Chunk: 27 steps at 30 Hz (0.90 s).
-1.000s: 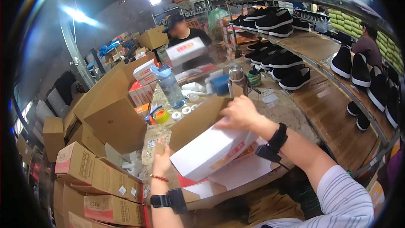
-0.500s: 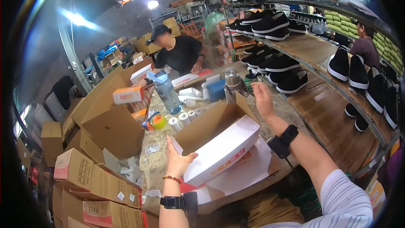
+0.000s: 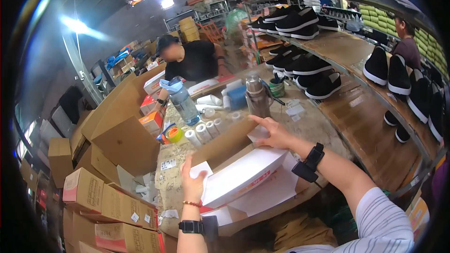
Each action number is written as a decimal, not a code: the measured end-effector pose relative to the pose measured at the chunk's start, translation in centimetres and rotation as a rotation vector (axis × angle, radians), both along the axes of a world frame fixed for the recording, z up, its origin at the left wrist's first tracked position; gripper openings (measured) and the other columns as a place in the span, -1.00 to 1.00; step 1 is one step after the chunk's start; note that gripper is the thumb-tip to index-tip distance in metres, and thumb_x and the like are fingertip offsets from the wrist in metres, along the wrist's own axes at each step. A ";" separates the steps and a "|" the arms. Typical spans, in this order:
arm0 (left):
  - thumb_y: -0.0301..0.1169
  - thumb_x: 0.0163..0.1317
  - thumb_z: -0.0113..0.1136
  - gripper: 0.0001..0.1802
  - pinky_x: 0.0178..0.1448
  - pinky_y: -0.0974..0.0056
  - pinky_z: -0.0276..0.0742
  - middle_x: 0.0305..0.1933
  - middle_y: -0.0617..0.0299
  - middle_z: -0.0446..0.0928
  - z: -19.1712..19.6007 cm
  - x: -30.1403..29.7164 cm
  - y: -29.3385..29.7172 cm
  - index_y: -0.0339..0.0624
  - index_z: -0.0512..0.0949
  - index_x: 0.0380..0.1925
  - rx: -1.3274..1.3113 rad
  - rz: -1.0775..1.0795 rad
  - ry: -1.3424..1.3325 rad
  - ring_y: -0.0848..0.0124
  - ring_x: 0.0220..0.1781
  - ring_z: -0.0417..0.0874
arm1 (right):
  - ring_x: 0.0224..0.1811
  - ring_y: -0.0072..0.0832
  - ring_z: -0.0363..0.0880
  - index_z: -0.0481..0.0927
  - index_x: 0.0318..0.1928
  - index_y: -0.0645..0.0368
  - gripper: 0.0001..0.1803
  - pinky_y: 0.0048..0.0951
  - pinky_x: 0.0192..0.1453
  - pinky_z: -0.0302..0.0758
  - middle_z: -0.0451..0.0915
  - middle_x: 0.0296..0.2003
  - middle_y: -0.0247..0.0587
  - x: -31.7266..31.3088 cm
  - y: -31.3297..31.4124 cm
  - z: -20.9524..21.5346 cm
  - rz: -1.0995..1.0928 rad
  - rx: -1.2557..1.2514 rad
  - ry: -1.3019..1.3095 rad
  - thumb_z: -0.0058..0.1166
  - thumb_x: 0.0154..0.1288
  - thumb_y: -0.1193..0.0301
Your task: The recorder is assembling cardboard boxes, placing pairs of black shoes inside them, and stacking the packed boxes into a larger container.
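A part-folded cardboard box [image 3: 243, 178], white outside and brown inside, lies across the near part of the table with its top uncovered. My left hand [image 3: 192, 180] grips its left end, thumb over a small white flap and fingers along the outside. At the right end, my right hand [image 3: 274, 133] holds the far corner, index finger stretched along the brown wall and thumb by the end flap. Under the box lies another flat white and red cardboard piece [image 3: 272, 201].
A blue water bottle [image 3: 182, 100], tape rolls [image 3: 175, 134], white rolls [image 3: 201, 133] and a steel flask [image 3: 258, 96] stand beyond the box. Black shoes [image 3: 323, 84] fill the right racks. Brown cartons [image 3: 119, 206] are stacked left. A co-worker [image 3: 194, 58] leans over the table's far end.
My right hand has come down and inward from the air onto the box's right end. My left thumb has shifted over the left flap. The co-worker has bent lower and to the left.
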<state>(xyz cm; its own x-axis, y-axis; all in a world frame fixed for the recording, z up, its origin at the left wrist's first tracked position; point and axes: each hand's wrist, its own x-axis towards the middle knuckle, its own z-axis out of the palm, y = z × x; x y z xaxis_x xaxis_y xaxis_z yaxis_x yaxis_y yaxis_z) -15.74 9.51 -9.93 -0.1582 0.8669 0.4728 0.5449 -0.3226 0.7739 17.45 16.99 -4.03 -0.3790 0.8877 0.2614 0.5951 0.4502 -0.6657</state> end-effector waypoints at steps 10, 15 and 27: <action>-0.41 -0.28 0.54 -0.17 0.24 0.13 0.33 0.10 0.02 0.28 5.3 4.4 -4.0 -0.11 0.46 0.14 -0.117 0.167 0.373 0.08 0.18 0.36 | 0.00 -0.02 0.51 0.45 0.13 -0.04 -0.26 -0.14 0.09 0.47 0.37 0.04 -0.10 0.8 -1.8 0.7 -0.024 0.088 -0.095 0.40 -0.12 0.11; -0.44 -0.32 0.54 -0.32 0.17 0.12 0.41 0.04 0.03 0.33 6.4 5.6 -5.3 -0.13 0.56 -0.03 0.035 0.247 0.467 0.07 0.11 0.40 | -0.14 0.01 0.57 0.42 0.02 0.04 -0.34 -0.08 -0.05 0.53 0.41 -0.03 -0.11 0.9 -3.1 -0.6 -0.100 0.252 -0.100 0.41 -0.15 0.25; -0.26 -0.24 0.52 -0.06 0.18 -0.38 0.32 0.44 -0.04 0.08 4.1 5.3 -6.0 0.28 0.32 0.27 -0.143 0.206 0.948 -0.06 0.49 0.01 | 0.07 -0.13 0.50 0.49 0.16 -0.08 -0.28 -0.12 0.15 0.42 0.38 0.17 -0.12 0.2 -5.0 -3.4 0.026 0.728 -0.293 0.39 -0.14 0.28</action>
